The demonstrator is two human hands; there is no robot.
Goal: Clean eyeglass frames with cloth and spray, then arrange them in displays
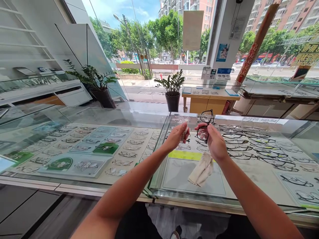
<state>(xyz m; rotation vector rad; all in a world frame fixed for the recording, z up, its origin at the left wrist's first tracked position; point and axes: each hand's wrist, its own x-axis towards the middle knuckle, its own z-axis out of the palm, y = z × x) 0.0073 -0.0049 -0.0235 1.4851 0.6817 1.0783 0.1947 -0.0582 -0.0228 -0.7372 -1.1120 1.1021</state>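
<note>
My right hand [217, 143] is closed on a pair of black-framed eyeglasses [203, 133], held upright above the glass counter with one lens over the other. Its thumb and fingers grip the frame near the lower lens. To the left, my left hand [176, 135] is closed around a small pale thing that its fingers mostly hide. The two hands are apart, and the left one does not visibly touch the eyeglasses. Below them a crumpled beige cloth [201, 170] lies on the counter, over a pale rectangular mat [175, 179].
Rows of eyeglasses [259, 146] are displayed under the glass to the right, and more [128, 154] to the left. A joint between two glass cases [159, 149] runs beside my left forearm. Potted plants [172, 99] and a wooden display cabinet [211, 103] stand beyond the counter.
</note>
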